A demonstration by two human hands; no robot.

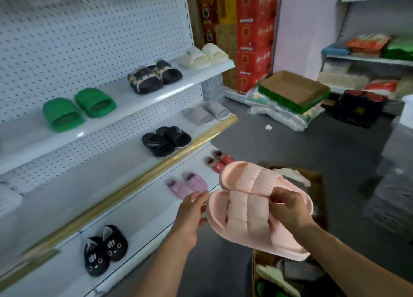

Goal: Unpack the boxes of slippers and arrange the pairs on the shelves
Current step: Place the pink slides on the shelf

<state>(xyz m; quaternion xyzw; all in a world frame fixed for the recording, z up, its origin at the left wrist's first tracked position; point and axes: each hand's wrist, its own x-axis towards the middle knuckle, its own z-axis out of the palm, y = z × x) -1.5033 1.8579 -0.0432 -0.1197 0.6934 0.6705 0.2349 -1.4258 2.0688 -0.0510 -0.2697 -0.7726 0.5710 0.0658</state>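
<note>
"Super" on black slide [156,145]

This is a shop being stocked, as shown by the white pegboard-backed retail shelving [107,100] displaying spaced pairs of slippers such as green slides [78,108] and black slides [166,140], the stacked red cartons [254,37] against the far wall, and packaged goods on another shelf unit [368,57].

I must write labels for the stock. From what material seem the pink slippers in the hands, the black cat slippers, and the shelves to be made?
Pink slippers: probably soft moulded foam or rubber, matte, with thick rounded edges and ribbed straps.
Black cat slippers: likely plush fabric; the surface looks fuzzy, with sewn faces and ears.
Shelves: seemingly white painted metal, smooth with a slight gloss, backed by perforated panels.
</note>
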